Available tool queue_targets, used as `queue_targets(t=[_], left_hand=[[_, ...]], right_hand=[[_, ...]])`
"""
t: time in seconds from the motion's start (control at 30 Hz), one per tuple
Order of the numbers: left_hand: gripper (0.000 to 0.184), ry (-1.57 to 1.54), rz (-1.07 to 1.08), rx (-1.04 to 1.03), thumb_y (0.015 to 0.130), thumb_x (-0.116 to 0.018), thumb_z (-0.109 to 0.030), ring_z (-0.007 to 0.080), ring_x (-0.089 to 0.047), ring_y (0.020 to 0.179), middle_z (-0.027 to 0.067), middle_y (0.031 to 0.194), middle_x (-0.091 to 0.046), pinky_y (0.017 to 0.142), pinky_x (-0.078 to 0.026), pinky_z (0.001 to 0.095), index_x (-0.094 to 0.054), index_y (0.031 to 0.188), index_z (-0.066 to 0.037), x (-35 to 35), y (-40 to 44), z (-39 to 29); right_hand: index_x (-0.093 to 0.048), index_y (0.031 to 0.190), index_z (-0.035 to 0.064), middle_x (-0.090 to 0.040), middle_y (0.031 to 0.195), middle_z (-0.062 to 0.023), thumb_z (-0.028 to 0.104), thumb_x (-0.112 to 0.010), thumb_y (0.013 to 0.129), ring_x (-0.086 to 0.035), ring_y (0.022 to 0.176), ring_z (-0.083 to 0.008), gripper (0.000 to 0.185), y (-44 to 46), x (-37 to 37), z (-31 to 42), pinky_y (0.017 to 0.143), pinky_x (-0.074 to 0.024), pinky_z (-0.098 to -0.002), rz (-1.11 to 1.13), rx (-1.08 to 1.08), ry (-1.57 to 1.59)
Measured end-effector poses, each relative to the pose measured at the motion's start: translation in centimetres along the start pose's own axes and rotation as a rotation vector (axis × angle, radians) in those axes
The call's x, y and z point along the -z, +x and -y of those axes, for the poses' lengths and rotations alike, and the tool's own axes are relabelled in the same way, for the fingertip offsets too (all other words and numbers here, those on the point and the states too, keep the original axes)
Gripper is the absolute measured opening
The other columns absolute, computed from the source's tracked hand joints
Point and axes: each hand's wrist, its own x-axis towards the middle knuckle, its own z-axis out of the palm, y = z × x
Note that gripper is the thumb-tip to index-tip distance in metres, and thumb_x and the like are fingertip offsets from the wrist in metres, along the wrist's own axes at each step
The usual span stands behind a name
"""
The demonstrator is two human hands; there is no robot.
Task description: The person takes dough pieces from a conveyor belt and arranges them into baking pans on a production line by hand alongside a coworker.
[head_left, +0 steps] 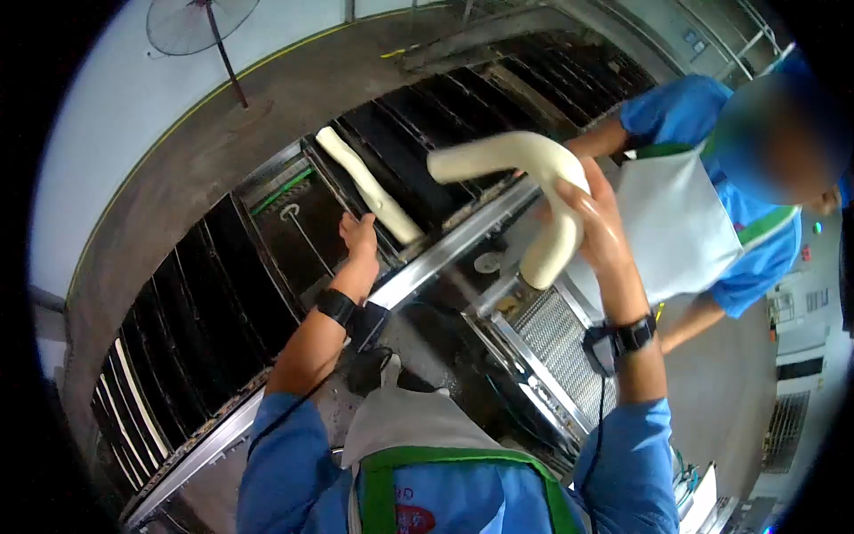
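A long, pale, dough-like roll (489, 157) hangs bent over my right hand (594, 215), whose fingers wrap round it near the bend. One end points left above the black troughs, and the other hangs down over the metal frame. Another pale strip (366, 187) lies lengthwise in a black trough (391, 142). My left hand (359, 238) is beside the lower part of this strip, at the trough's near side, with its fingers apart and nothing held.
Black troughs run diagonally from lower left to upper right behind a metal rail (454, 240). Thin white strips (140, 400) lie at far left. A ridged metal conveyor (551, 347) is at centre right. A co-worker in blue (685, 107) stands at right; a fan (203, 22) stands behind.
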Motion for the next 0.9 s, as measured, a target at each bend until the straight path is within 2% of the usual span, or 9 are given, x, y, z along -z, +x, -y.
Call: queue_targets(t=[0.07,0.13,0.2,0.27,0.33,0.4,0.47,0.73,0.9], left_hand=[[0.057,-0.067,-0.011,0.068,0.074,-0.046,-0.024,0.0280,-0.019,0.114,0.0116,0.126,-0.016,0.091,-0.023,0.0327,-0.019,0.120,-0.003,-0.6,-0.7,-1.1],[0.058,0.079,-0.074,-0.132,0.074,-0.046,-0.022,0.0290,-0.021,0.113,0.0149,0.125,-0.017,0.092,-0.022,0.0333,-0.018,0.119,0.000,-1.6,1.1,0.5],[0.057,0.128,-0.151,-0.159,0.073,-0.046,-0.021,0.0295,-0.022,0.113,0.0165,0.124,-0.018,0.091,-0.022,0.0337,-0.018,0.119,0.001,-3.2,2.6,2.1],[0.057,0.182,-0.216,-0.196,0.073,-0.046,-0.019,0.0299,-0.023,0.112,0.0181,0.123,-0.019,0.091,-0.022,0.0340,-0.019,0.118,0.003,-3.7,3.4,2.8],[0.056,0.240,-0.310,-0.351,0.072,-0.046,-0.018,0.0310,-0.024,0.110,0.0203,0.120,-0.023,0.091,-0.022,0.0344,-0.020,0.116,0.005,-3.6,3.6,3.4],[0.054,0.236,-0.362,-0.340,0.072,-0.046,-0.017,0.0314,-0.026,0.109,0.0207,0.118,-0.026,0.091,-0.023,0.0345,-0.023,0.114,0.007,-3.7,3.5,3.6],[0.051,0.195,-0.356,-0.357,0.072,-0.047,-0.015,0.0318,-0.027,0.108,0.0207,0.116,-0.028,0.090,-0.024,0.0346,-0.025,0.113,0.007,-3.7,3.8,3.8],[0.034,0.157,-0.408,-0.385,0.066,-0.045,0.002,0.0366,-0.048,0.085,0.0293,0.095,-0.046,0.072,-0.041,0.0372,-0.038,0.096,0.016,-3.2,4.9,4.5],[0.038,0.202,-0.317,-0.336,0.071,-0.047,-0.008,0.0379,-0.046,0.088,0.0279,0.099,-0.042,0.073,-0.039,0.0421,-0.035,0.100,0.012,-3.0,3.0,3.3]], right_hand=[[-0.039,0.094,-0.0011,-0.047,0.076,-0.0075,0.023,-0.057,0.069,-0.051,0.065,-0.0129,0.039,4.6,-1.8,-0.9,0.052,-0.0437,-0.0230,0.095,-0.114,-0.043],[-0.041,0.095,-0.0024,-0.049,0.076,-0.0090,0.028,-0.058,0.068,-0.052,0.067,-0.0159,0.044,9.8,-2.9,-5.1,0.056,-0.0438,-0.0254,0.196,-0.143,-0.064],[-0.042,0.095,-0.0041,-0.051,0.079,-0.0115,0.033,-0.058,0.067,-0.053,0.072,-0.0190,0.050,14.1,-3.4,-9.9,0.061,-0.0440,-0.0299,0.354,-0.140,-0.405],[-0.044,0.093,-0.0039,-0.051,0.074,-0.0088,0.031,-0.059,0.067,-0.054,0.064,-0.0167,0.045,15.8,-3.1,-14.3,0.048,-0.0413,-0.0257,0.220,0.171,-1.015],[-0.045,0.092,-0.0053,-0.054,0.077,-0.0141,0.039,-0.059,0.066,-0.056,0.071,-0.0172,0.054,15.5,-1.2,-16.1,0.059,-0.0447,-0.0314,0.283,0.046,-0.914],[-0.048,0.090,-0.0036,-0.054,0.070,-0.0130,0.036,-0.056,0.069,-0.056,0.058,-0.0165,0.046,12.9,0.4,-15.1,0.050,-0.0450,-0.0287,0.550,-0.352,-0.584],[-0.050,0.091,0.0024,-0.052,0.064,-0.0049,0.025,-0.052,0.074,-0.054,0.052,-0.0125,0.028,10.0,2.7,-14.7,0.045,-0.0430,-0.0223,0.545,-0.441,-0.652],[-0.051,0.091,0.0044,-0.056,0.079,-0.0058,0.018,-0.049,0.074,-0.056,0.061,-0.0148,0.022,-6.1,11.9,-18.5,0.048,-0.0442,-0.0221,0.330,-0.707,-0.326],[-0.052,0.088,0.0041,-0.055,0.079,-0.0061,0.020,-0.048,0.075,-0.057,0.062,-0.0140,0.021,-17.1,16.1,-20.9,0.051,-0.0458,-0.0232,0.027,-0.920,-0.287]])
